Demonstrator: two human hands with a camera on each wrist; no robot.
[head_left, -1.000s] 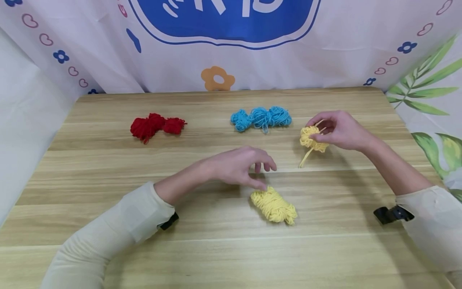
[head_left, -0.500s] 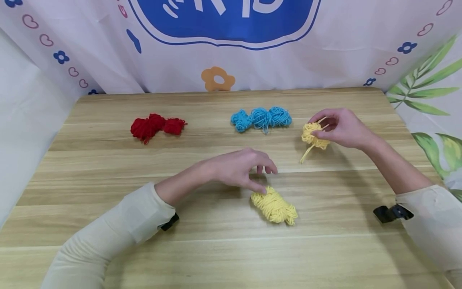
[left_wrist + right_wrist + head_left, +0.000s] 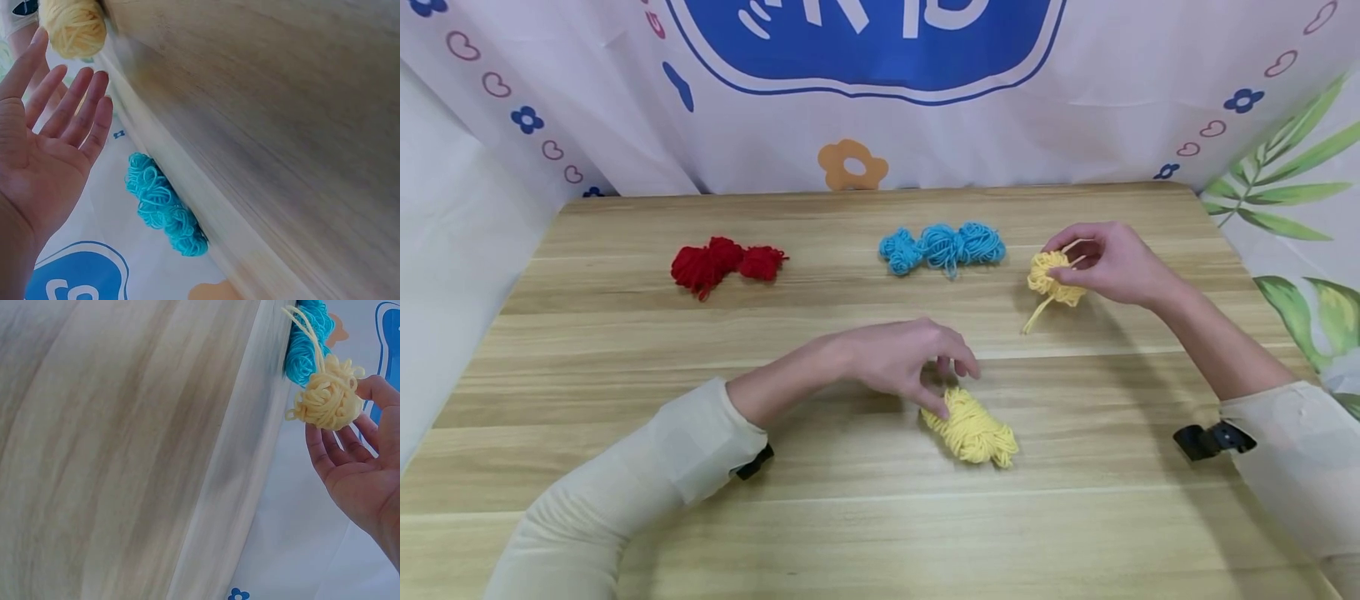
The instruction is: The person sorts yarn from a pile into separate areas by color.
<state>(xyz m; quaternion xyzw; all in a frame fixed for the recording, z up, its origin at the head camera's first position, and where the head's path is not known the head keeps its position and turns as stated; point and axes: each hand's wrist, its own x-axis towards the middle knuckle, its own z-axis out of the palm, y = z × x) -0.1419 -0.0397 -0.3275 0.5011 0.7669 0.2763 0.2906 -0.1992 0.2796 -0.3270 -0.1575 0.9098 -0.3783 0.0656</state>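
Observation:
In the head view, a bright yellow yarn bundle lies on the wooden table. My left hand hangs over its far left end, thumb overlapping the yarn. The left wrist view has that hand with palm showing and fingers spread, the yarn beyond the thumb tip. Between thumb and fingers, my right hand pinches a small pale yellow yarn bundle; a loose strand dangles from it. The right wrist view shows this bundle held at the fingertips, above the tabletop.
Blue yarn bundles sit in a row at the back of the table, left of my right hand. Red yarn bundles lie farther left. A printed white cloth hangs behind the table's back edge.
My left hand has come down and slightly nearer me, its thumb now over the yellow yarn. My right hand has shifted slightly toward the back with the pale yellow bundle.

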